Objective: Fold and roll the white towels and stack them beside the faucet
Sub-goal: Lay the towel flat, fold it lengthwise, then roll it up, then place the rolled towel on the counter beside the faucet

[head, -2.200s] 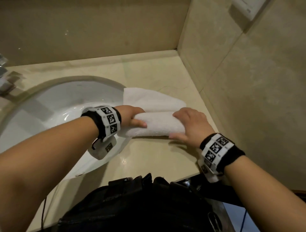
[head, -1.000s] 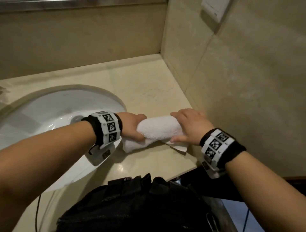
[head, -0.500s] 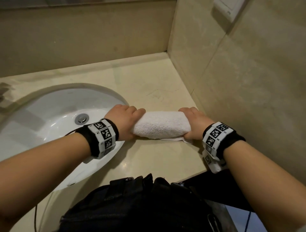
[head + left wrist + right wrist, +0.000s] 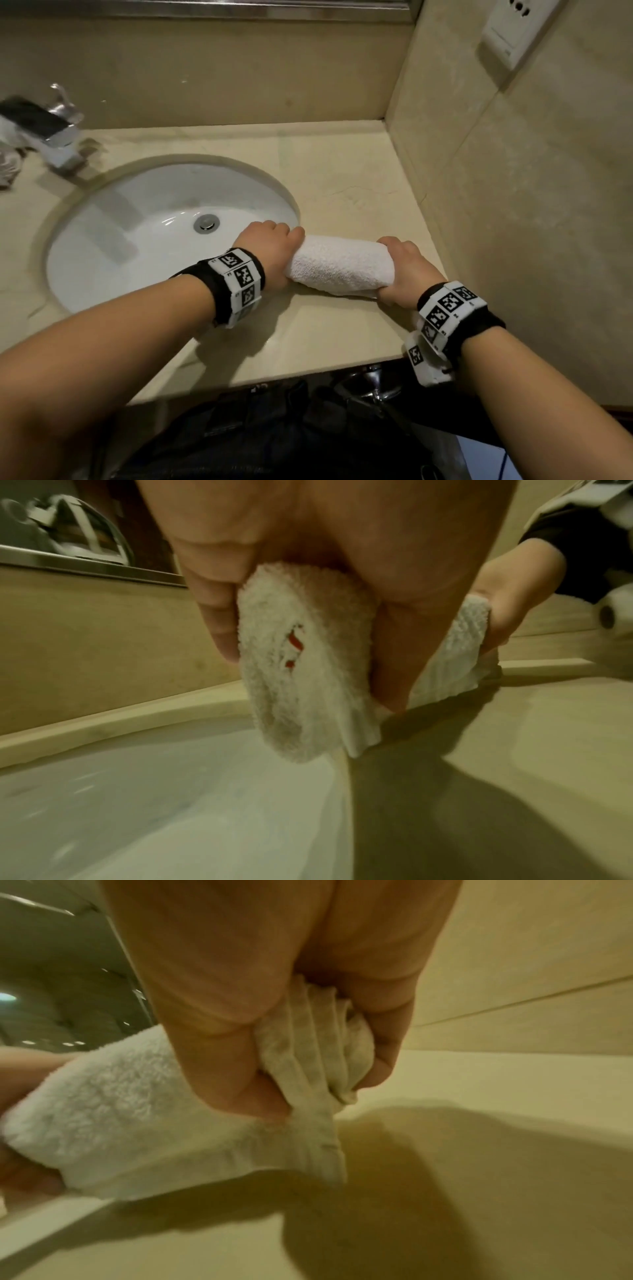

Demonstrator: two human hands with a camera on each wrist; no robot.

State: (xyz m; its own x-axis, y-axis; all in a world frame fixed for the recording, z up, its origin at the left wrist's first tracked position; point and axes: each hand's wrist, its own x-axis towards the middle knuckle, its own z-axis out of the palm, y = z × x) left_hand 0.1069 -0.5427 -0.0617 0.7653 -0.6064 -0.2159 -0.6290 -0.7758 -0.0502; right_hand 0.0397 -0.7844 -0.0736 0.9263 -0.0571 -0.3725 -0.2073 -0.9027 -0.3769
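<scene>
Both hands, left hand (image 4: 270,250) and right hand (image 4: 407,270), grip the towel (image 4: 339,267) ends; rolling is now finished, ready for carrying to the faucet (image 4: 51,137).

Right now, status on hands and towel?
Left hand, right hand grip the ends of the rolled white terry towel. Chrome faucet far left; path clear.
</scene>
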